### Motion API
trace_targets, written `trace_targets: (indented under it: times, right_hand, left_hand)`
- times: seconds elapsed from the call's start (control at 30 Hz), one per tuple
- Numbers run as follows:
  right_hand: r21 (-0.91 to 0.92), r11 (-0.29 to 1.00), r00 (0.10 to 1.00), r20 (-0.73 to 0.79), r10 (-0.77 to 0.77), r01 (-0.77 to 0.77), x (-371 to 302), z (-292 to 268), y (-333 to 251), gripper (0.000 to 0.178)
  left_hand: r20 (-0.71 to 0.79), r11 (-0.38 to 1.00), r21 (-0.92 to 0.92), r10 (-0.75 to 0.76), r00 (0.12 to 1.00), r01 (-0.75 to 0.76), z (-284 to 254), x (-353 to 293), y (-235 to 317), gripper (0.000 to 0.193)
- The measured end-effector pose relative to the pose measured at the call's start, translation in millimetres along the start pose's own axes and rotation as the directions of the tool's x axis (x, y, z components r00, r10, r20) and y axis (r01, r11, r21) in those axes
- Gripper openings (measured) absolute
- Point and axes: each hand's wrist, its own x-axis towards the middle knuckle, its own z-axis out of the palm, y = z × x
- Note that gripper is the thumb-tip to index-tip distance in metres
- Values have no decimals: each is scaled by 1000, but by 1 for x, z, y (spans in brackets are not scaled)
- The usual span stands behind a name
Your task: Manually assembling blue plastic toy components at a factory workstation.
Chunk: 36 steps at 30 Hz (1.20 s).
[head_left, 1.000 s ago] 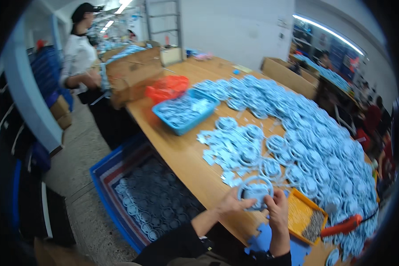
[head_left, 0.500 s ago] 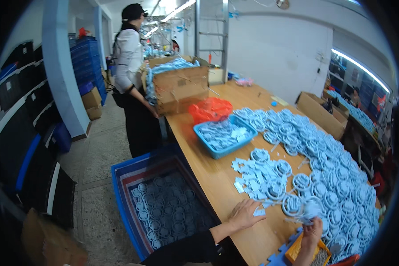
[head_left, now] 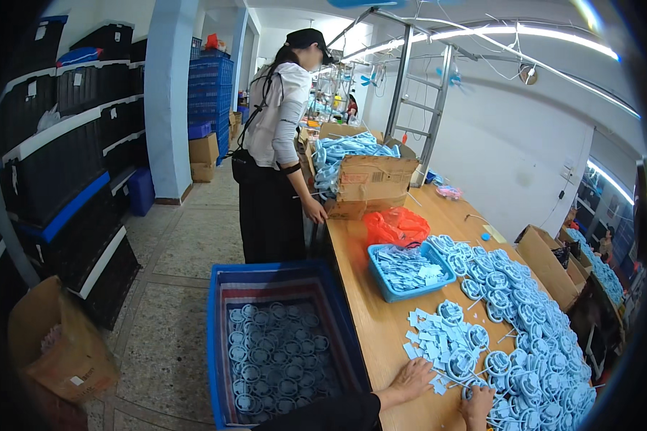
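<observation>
Looked partway through, by my judgement. Far left of the hands, down in the blue bin (head_left: 213, 345), a layer of round parts (head_left: 277, 355) sat spread out; I took those as done. Plenty left, it seemed: a big heap of light-blue rings (head_left: 546, 352) ran along the tabletop (head_left: 363, 327) to the right of and beyond the hands. Small flat pieces (head_left: 431, 346) lay loose just ahead of the left hand (head_left: 412, 379), a few rings among them; more flat pieces filled the turquoise basket (head_left: 410, 293) farther ahead.

Left hand: palm down, part open, fingers loosely bent, fingertips at the near edge of the flat pieces. Couldn't tell if one was pinched underneath. Right hand (head_left: 477, 406): close by on the right, fingers curled, at a light-blue round part (head_left: 468, 392) just left of its fingertips; partly hidden, so a firm grip couldn't be confirmed. Hands were apart.

Past the basket: red plastic bag (head_left: 395, 225), then a filled cardboard box (head_left: 377, 185) with a co-worker (head_left: 279, 122) standing beside it.
</observation>
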Motion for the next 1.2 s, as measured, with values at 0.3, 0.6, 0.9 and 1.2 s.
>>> trace_targets:
  times: [0.3, 0.6, 0.9, 1.2]
  right_hand:
    - [14, 999, 998, 29, 49, -49, 2, -13, -6, 23]
    - [690, 699, 946, -64, 317, -187, 22, -55, 30, 25]
    - [793, 608, 998, -58, 29, 28, -7, -99, -66, 40]
    - [608, 792, 998, -5, 59, -44, 20, -52, -32, 29]
  left_hand:
    - [7, 996, 9, 84, 996, -84, 7, 0, -2, 20]
    - [21, 987, -110, 119, 993, -116, -4, 8, 1, 25]
    - [86, 404, -899, -219, 972, 171, -42, 23, 62, 54]
    - [385, -383, -900, -475, 791, 208, -54, 7, -41, 38]
